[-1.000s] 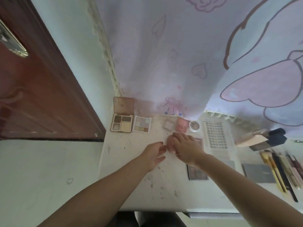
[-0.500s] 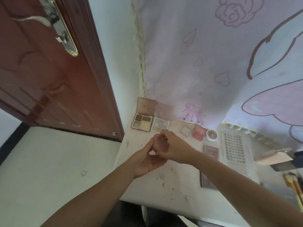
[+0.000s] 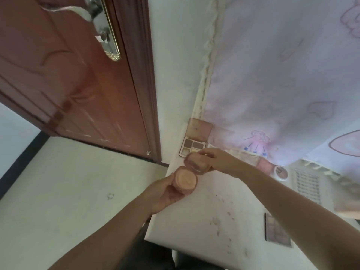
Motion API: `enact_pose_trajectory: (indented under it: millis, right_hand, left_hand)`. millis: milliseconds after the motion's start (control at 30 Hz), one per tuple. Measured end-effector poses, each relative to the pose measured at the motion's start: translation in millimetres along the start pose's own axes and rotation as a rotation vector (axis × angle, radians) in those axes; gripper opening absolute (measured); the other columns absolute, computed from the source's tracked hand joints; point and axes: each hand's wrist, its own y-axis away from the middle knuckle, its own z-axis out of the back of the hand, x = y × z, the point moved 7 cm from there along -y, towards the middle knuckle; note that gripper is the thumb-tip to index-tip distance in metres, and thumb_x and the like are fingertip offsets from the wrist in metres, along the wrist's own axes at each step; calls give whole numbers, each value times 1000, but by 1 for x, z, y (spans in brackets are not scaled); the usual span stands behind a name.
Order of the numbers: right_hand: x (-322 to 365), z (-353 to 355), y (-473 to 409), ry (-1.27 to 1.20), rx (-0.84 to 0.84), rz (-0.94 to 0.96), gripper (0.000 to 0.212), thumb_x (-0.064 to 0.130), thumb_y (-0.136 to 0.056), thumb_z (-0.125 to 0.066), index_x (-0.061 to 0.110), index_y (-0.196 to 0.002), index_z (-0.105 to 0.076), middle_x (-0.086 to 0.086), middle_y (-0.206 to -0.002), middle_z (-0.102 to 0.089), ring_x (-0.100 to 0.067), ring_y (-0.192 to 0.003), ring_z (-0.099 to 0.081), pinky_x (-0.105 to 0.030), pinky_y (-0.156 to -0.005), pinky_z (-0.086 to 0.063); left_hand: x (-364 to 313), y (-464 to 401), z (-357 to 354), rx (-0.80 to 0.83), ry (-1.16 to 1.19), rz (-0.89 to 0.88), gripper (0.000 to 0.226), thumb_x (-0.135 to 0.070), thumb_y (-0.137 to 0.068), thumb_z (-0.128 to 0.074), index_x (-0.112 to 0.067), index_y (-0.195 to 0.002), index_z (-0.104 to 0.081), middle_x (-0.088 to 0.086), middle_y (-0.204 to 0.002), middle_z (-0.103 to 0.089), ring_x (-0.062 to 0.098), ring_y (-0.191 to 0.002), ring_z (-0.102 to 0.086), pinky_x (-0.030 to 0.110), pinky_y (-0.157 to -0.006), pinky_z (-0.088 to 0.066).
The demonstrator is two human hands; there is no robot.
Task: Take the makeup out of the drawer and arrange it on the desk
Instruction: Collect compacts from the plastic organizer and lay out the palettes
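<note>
Item: round powder compact [image 3: 191, 173], peach-pink, hinged open, held in the air over the left edge of the white desk [image 3: 194, 211]. Base with peach powder pan faces up; lid tilts up and away from it at the hinge.

Left hand [image 3: 165, 193]: cups the base from below and the left, fingers and thumb curled round its rim.

Right hand [image 3: 218, 159]: thumb and fingertips pinch the upper edge of the lid.

Landmark: the open compact.

- Four-pan eyeshadow palette [image 3: 192, 148]: just beyond the compact, at the desk's back left corner, lid [image 3: 199, 128] standing open against the wall; the lower pans are partly hidden by the right hand's fingers.
- Pale multi-pan palette [image 3: 241, 154]: right of the compact, behind the right wrist, blurred.
- Pink blush pan [image 3: 265, 165]: further right of the compact, along the back of the desk.
- Small round white pot [image 3: 281, 172]: right of the blush, well apart from the compact.
- White tray of small rows [image 3: 307, 184]: right of the pot; contents too blurred to tell.
- Dark-framed palette [image 3: 276, 230]: nearer the front edge, to the lower right of the compact, partly covered by the right forearm.
- Printed lilac cloth [image 3: 282, 75]: hangs behind the desk, above and right of the compact.
- Brown door [image 3: 74, 78] with metal handle plate [image 3: 107, 30]: up and left of the compact.
</note>
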Motion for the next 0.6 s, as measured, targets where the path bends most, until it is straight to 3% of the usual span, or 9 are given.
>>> enact_pose_trajectory:
  millis: [67, 133, 233, 300, 367, 467, 533, 600]
  right_hand:
    - [3, 1, -15, 76, -53, -6, 20, 22, -97, -50, 14, -109, -64, -15, -103, -66, -29, -91, -67, -44, -83, -56]
    - [10, -3, -26, 198, -51, 19, 25, 21, -98, -47, 9, -113, -64, -11, -98, -66, -30, -88, -67, -45, -82, -55]
    - [18, -9, -38, 342, -38, 68, 22, 22, -99, -44, 15, -102, -65, 2, -88, -63, -19, -82, -60, -30, -82, -50]
    - [22, -12, -44, 396, -34, 93, 28, 23, -99, -44, 9, -108, -66, 0, -94, -64, -13, -82, -54, -16, -70, -40]
    - [24, -15, -47, 412, -42, 108, 29, 24, -99, -45, 9, -114, -65, -1, -100, -65, -11, -84, -53, -13, -66, -34]
    - [22, -13, -42, 349, -87, 118, 28, 28, -96, -49, 14, -116, -63, 7, -96, -60, -6, -81, -53, -5, -65, -37]
    - [11, -5, -33, 300, -127, 90, 29, 31, -95, -51, 18, -119, -61, 6, -100, -61, -10, -87, -56, -8, -68, -37]
    - [-8, 16, -20, 277, -222, 58, 26, 27, -95, -52, 17, -116, -63, 0, -102, -66, -16, -90, -60, -18, -73, -40]
  left_hand:
    - [-14, -2, 12, -75, -146, -101, 29, -21, -98, -45, -3, -113, -62, 17, -108, -67, 26, -98, -63, 34, -78, -55]
    - [-26, -1, 16, -136, -344, -184, 29, -19, -99, -41, -3, -112, -63, 16, -109, -66, 25, -102, -62, 31, -84, -52]
    - [-40, 1, 13, -234, -762, -324, 30, -18, -100, -36, -4, -94, -61, 13, -90, -60, 22, -85, -55, 31, -77, -45]
    - [-46, 0, 6, -253, -985, -407, 29, -18, -100, -36, -5, -81, -54, 14, -81, -49, 20, -76, -46, 28, -68, -35]
    - [-49, -3, 3, -265, -1070, -446, 31, -18, -100, -38, -3, -81, -55, 14, -83, -46, 23, -75, -46, 31, -66, -35]
    - [-52, -10, 3, -283, -1135, -486, 32, -18, -100, -41, 5, -87, -59, 16, -84, -45, 22, -75, -44, 32, -65, -37]
    - [-52, -15, 4, -290, -1147, -474, 30, -20, -100, -42, 1, -85, -58, 15, -85, -46, 21, -72, -44, 25, -57, -34]
    - [-50, -19, 5, -311, -1182, -454, 27, -23, -99, -43, -3, -93, -59, 15, -90, -49, 28, -73, -49, 27, -59, -39]
